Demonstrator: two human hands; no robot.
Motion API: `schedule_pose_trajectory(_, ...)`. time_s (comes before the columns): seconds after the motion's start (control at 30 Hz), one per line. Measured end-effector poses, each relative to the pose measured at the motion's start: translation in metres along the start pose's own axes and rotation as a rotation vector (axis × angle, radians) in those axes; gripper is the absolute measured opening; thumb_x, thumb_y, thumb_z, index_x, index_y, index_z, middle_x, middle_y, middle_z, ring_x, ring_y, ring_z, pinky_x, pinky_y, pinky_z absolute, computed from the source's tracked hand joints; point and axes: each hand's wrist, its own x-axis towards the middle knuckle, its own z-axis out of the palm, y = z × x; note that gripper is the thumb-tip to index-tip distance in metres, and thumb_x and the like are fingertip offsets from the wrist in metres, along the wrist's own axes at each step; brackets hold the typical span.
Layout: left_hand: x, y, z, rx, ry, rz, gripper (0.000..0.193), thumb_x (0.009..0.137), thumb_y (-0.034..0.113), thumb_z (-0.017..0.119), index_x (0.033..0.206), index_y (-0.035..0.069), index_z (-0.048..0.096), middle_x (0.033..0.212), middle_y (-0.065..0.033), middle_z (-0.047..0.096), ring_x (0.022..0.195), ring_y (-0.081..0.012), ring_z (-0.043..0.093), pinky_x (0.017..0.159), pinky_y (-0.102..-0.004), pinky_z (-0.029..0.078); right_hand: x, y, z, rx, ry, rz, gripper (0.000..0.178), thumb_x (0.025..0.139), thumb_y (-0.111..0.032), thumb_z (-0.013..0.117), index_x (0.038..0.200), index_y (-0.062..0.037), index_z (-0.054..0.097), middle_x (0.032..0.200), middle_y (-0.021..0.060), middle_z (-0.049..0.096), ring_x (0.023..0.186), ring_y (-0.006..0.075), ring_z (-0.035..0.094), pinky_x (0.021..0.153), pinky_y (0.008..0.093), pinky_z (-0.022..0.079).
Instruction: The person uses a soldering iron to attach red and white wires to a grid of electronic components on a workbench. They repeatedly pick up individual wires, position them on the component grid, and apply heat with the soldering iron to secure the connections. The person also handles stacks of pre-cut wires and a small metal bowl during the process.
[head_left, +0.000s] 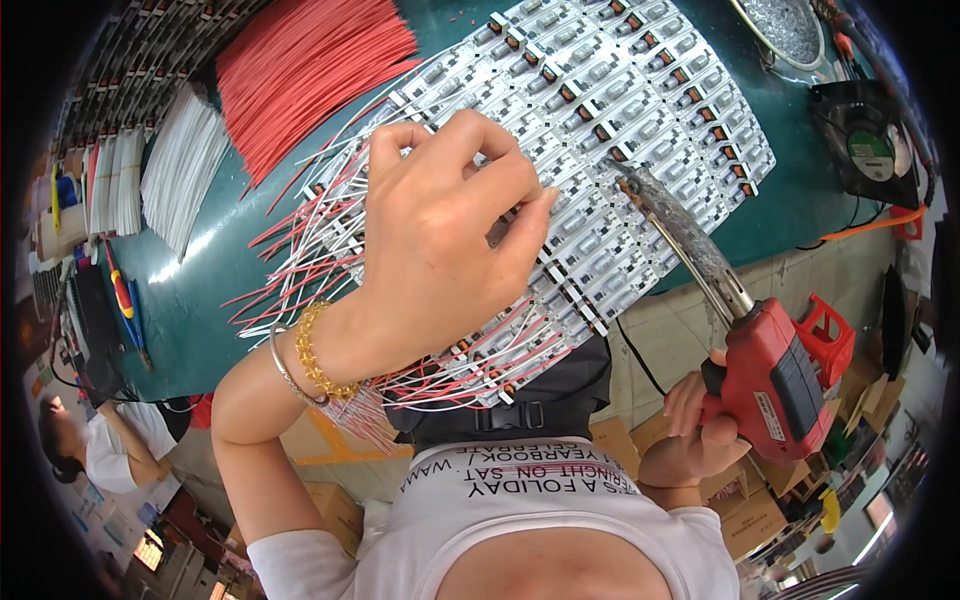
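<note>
Head view. Our left hand (440, 235) lies knuckles-up on the panel of small circuit boards (620, 110), fingers curled and pressed together near the middle of the panel; what the tips pinch we cannot tell, they are hidden under the hand. Red and white wire leads (300, 250) fan out from the panel's edge, just left of and under this hand. Our right hand (695, 435) is clenched on the black handle of a red soldering gun (780, 375); a white rectangular label sits on the gun's red body, just above the grip. The gun's crusted tip (628, 185) touches the panel, just right of the left fingertips. Beyond the left hand lie a bundle of red wires (310, 70) and a stack of white wires (180, 165) on the green table (200, 300). A black fan (870, 145) with a round green label stands well above the right hand.
</note>
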Motion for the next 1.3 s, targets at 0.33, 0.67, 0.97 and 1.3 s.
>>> schedule_pose_trajectory(0.33,0.0,-0.002,-0.002,-0.01,0.058,0.047,0.01,0.063,0.005,0.072,0.068,0.007,0.064,0.082,-0.0032,0.06,0.069,-0.019,0.049,0.069,-0.0321,0.036,0.001,0.001,-0.01,0.053,-0.034,-0.003,0.082,0.079,-0.057,0.057,0.12,0.0111,0.038,0.045,-0.0009,0.043,0.034,0.0099,0.04,0.04,0.0239,0.038)
schedule_pose_trajectory(0.67,-0.004,0.006,0.005,-0.037,0.006,0.076,0.012,0.061,0.002,0.071,0.067,0.006,0.062,0.083,-0.0039,0.059,0.068,-0.0183,0.05,0.069,-0.0316,0.035,-0.008,0.006,-0.015,0.045,-0.023,0.029,0.072,0.08,-0.053,0.058,0.113,0.0087,0.042,0.045,-0.0002,0.044,0.035,0.0103,0.041,0.039,0.0244,0.038)
schedule_pose_trajectory(0.97,-0.004,0.006,0.007,-0.039,0.011,0.082,0.012,0.061,0.002,0.071,0.066,0.006,0.061,0.083,-0.0037,0.059,0.068,-0.019,0.05,0.069,-0.0323,0.034,-0.004,0.002,-0.011,0.001,-0.058,-0.003,0.071,0.08,-0.052,0.059,0.112,0.0096,0.043,0.045,-0.0009,0.043,0.035,0.0103,0.041,0.039,0.0234,0.038)
schedule_pose_trajectory(1.3,-0.007,0.007,0.001,-0.006,0.0,0.079,0.013,0.063,0.002,0.07,0.072,0.006,0.062,0.082,-0.0037,0.059,0.074,-0.0205,0.051,0.071,-0.0332,0.036,-0.005,0.001,-0.011,0.058,-0.071,-0.017,0.077,0.081,-0.051,0.059,0.121,0.011,0.038,0.045,-0.0016,0.043,0.035,0.0095,0.041,0.041,0.0242,0.039)
